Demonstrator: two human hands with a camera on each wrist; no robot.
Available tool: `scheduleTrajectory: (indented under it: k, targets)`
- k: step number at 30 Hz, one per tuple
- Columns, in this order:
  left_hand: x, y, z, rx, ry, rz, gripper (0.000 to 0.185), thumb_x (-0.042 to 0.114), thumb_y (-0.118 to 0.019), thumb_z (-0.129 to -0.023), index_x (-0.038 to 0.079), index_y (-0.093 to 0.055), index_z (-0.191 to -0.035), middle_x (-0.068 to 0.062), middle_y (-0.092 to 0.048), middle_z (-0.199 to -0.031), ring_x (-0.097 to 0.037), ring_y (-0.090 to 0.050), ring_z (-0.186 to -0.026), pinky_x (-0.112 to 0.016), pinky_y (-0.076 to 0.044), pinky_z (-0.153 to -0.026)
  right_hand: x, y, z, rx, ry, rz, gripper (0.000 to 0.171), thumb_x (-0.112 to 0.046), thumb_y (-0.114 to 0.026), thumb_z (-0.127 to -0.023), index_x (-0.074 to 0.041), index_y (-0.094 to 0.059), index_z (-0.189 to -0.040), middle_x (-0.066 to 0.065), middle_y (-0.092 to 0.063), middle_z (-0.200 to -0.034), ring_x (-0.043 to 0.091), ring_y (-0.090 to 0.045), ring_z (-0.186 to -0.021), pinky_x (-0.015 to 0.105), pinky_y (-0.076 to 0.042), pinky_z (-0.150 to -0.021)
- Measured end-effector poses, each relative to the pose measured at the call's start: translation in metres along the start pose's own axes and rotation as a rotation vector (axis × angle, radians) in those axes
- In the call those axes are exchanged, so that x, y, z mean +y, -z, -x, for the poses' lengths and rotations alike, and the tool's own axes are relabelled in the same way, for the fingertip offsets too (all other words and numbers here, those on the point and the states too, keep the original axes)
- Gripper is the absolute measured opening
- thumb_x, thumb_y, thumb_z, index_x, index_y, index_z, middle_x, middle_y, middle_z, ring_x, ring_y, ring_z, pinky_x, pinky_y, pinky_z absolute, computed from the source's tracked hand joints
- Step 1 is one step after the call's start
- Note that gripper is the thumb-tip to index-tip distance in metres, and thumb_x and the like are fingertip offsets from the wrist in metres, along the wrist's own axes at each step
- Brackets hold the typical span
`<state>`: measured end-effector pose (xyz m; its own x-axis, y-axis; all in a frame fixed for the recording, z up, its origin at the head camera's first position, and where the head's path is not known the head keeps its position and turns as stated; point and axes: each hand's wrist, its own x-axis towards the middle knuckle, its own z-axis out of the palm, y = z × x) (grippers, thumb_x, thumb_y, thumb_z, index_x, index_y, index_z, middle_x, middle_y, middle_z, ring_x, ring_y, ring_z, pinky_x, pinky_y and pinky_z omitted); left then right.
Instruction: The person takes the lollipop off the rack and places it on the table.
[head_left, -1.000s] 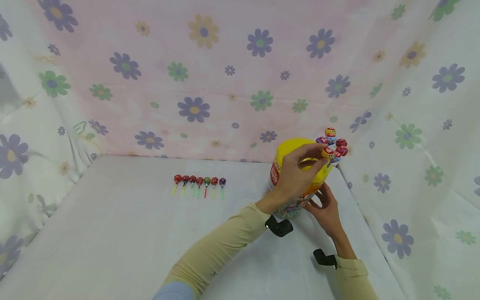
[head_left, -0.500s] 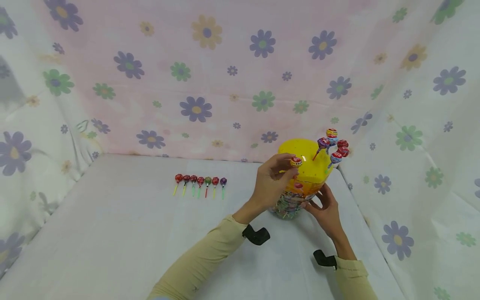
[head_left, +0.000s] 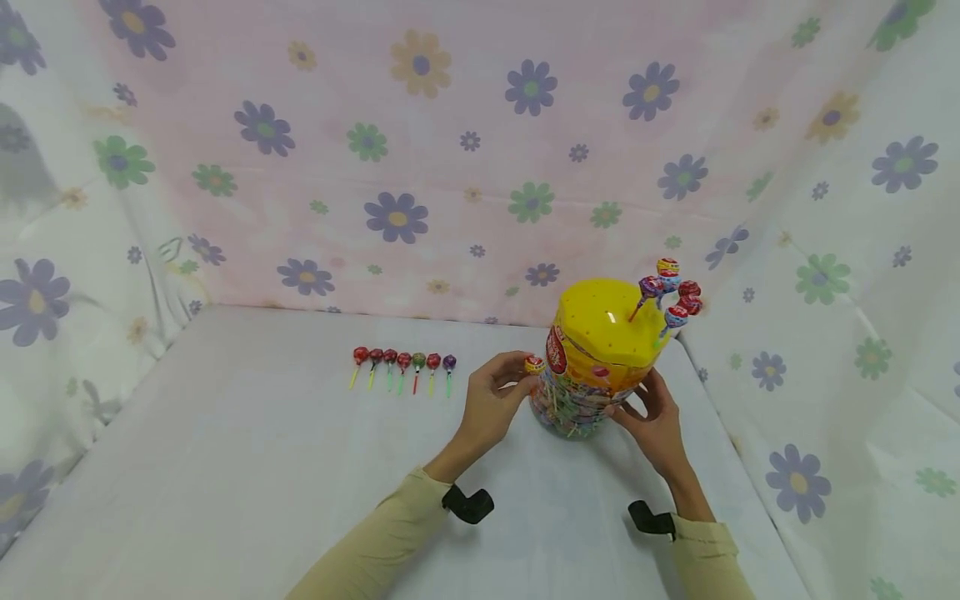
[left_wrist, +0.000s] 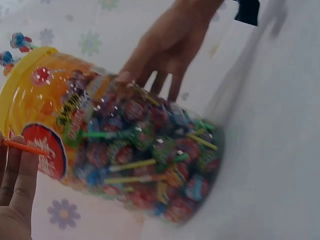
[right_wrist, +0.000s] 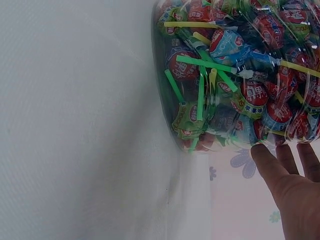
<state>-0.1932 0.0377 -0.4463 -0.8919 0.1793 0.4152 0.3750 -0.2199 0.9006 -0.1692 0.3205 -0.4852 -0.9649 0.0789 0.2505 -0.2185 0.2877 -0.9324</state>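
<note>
My left hand [head_left: 491, 400] pinches a lollipop [head_left: 535, 364] with a yellow and red wrapper, just left of the big candy jar [head_left: 600, 379]. Its orange stick [left_wrist: 27, 147] shows in the left wrist view, crossing in front of the jar's label. The clear jar is packed with wrapped lollipops and has a yellow lid [head_left: 603, 312] with small holes. Several lollipops [head_left: 676, 317] stand upright in the lid's right side. My right hand [head_left: 652, 425] touches the jar's right side with spread fingers [right_wrist: 270, 167], fairly straight in the right wrist view.
A row of several lollipops [head_left: 403, 361] lies left of the jar, sticks toward me, on the white-covered table [head_left: 247, 450]. Flowered cloth [head_left: 450, 167] hangs behind and at both sides. A black wrist mount [head_left: 468, 504] sits on each forearm.
My left hand has drawn the lollipop away from the cluster on the lid, then left and down to beside the jar. My right hand stays against the jar.
</note>
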Motion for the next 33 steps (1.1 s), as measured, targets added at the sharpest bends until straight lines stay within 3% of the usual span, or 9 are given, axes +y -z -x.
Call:
scheduleTrajectory:
  k: [9,15,22,33]
  targets:
    - [-0.020,0.036,0.024,0.031,0.109,-0.043,0.029,-0.002,-0.068,-0.095,-0.003,-0.063,-0.124,-0.023,-0.069,-0.112,-0.026,-0.074,-0.091,-0.032,-0.064,-0.074,0.000,0.001,0.000,0.011,0.003,0.007,0.088,-0.002,-0.075,-0.091,-0.024,-0.028,-0.161,0.011,-0.038,-0.158,0.006,-0.047,-0.132,0.015,-0.047,-0.100]
    - [-0.030,0.058,0.041,0.060,0.202,-0.064,0.031,0.000,-0.070,-0.094,-0.003,-0.063,-0.124,-0.026,-0.070,-0.110,-0.017,-0.074,-0.085,-0.032,-0.064,-0.070,0.001,0.001,0.001,0.013,0.002,0.031,0.089,-0.002,-0.075,-0.090,-0.024,-0.026,-0.162,0.012,-0.037,-0.159,0.006,-0.047,-0.131,0.021,-0.048,-0.102]
    - [-0.037,0.075,0.054,0.086,0.240,-0.075,0.031,0.000,-0.070,-0.094,-0.004,-0.063,-0.124,-0.033,-0.067,-0.111,-0.017,-0.074,-0.084,-0.032,-0.064,-0.068,-0.001,0.000,0.000,0.012,-0.002,0.021,0.089,-0.002,-0.076,-0.090,-0.025,-0.027,-0.162,0.011,-0.038,-0.159,0.007,-0.047,-0.131,0.022,-0.048,-0.102]
    - [-0.039,0.099,0.059,0.239,0.303,-0.183,0.028,-0.001,-0.074,-0.091,-0.002,-0.068,-0.118,-0.022,-0.072,-0.099,-0.016,-0.074,-0.077,-0.030,-0.063,-0.062,-0.001,0.000,0.000,0.004,-0.010,0.028,0.089,-0.005,-0.075,-0.092,-0.026,-0.025,-0.162,0.011,-0.037,-0.159,0.007,-0.046,-0.132,0.028,-0.046,-0.105]
